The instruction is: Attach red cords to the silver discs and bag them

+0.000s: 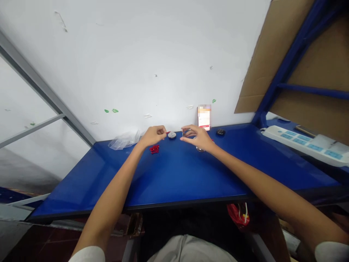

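My left hand (pixel 155 136) is closed in a pinch over the back of the blue table. A thin red piece (pixel 168 132) sticks out at its fingertips. Just right of it lies a round silver metal disc (pixel 172 135) with a hole near its middle. Between the thumb and fingers of my right hand (pixel 200 137) stands a small metallic piece (pixel 183 134), too small to name. A second shiny round metal thing (pixel 200 149) is partly hidden under that hand. Below my left hand is a small pile of red pieces (pixel 154 149).
A phone (pixel 204 118) with a lit screen leans on the white wall. Clear plastic bags (pixel 125 141) lie at the back left, a black rounded object (pixel 220 132) at the back right. A white power strip (pixel 305 143) runs along the right side of the blue table (pixel 174 182).
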The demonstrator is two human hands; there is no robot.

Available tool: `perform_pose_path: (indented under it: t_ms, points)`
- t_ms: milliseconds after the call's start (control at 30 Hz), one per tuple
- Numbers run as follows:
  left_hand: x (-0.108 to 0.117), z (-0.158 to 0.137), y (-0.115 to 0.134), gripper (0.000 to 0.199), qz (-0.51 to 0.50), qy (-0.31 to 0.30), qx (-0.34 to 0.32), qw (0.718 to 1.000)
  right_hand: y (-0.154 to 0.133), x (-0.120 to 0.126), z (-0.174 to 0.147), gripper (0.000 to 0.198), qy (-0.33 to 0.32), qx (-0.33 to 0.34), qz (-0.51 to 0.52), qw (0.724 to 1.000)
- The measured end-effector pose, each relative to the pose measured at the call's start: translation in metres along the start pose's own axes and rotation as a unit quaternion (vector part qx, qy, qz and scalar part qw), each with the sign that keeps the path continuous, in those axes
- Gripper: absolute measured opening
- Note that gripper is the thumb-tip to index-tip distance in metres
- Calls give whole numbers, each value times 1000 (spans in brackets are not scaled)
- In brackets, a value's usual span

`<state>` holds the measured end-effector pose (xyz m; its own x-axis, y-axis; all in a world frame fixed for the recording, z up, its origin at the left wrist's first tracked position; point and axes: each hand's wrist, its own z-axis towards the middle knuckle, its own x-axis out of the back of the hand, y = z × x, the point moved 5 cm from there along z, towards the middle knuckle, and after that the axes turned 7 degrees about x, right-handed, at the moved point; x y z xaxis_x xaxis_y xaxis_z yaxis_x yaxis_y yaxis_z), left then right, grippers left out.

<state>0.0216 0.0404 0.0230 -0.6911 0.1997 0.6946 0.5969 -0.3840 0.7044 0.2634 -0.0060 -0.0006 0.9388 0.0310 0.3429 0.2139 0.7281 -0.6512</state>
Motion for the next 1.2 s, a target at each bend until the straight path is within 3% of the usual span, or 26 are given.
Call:
perform_pose_path:
  t_ms: [67, 100, 267, 333, 433, 500, 567, 633, 733, 800, 900, 1033, 1100, 1200]
  points:
    - [25, -2, -6, 14, 71, 35, -16, 997, 2, 2, 1, 48, 2, -3, -11, 1000]
    - [32, -3, -11, 14, 101, 23, -8, 995, 3, 3, 1, 48, 1, -2, -18, 1000]
    - [38, -11, -40, 13, 228, -163, 108, 954, 4, -2, -2, 45, -16, 6, -45, 999]
    - [44, -12, -42, 24, 241, -157, 128, 949, 1, -5, -3, 45, -27, 5, -50, 998]
    - [50, -11, -28, 40, 218, -80, 101, 967, -3, -7, -2, 43, -37, -13, -33, 999]
    - [40, -10, -11, 37, 149, -63, 45, 986, -3, -9, -2, 44, -44, -33, -10, 998]
    - [18, -11, 6, 36, 44, -104, -6, 994, -3, -11, -2, 47, -49, -35, 5, 998]
    - [-10, -12, 17, 39, -63, -157, -23, 985, -6, -12, -2, 49, -49, -9, 3, 999]
    - [-46, -10, 25, 41, -180, -170, -21, 969, -9, -11, -1, 48, -42, 35, -12, 998]
    - [-56, -4, 21, 39, -243, -111, -9, 964, -9, -8, 0, 49, -48, 45, -44, 997]
    - [-50, 8, 2, 29, -294, 25, 33, 955, -8, 2, 4, 57, -62, 50, -136, 987]
    - [-31, 29, -28, 17, -223, 181, 115, 951, -1, 24, 10, 53, -53, 36, -220, 973]
    - [-31, 42, -37, 18, -157, 173, 149, 961, 5, 31, 10, 44, -62, 23, -251, 966]
    - [-38, 60, -44, 11, -62, 116, 184, 974, 13, 37, 9, 36, -83, 12, -272, 959]
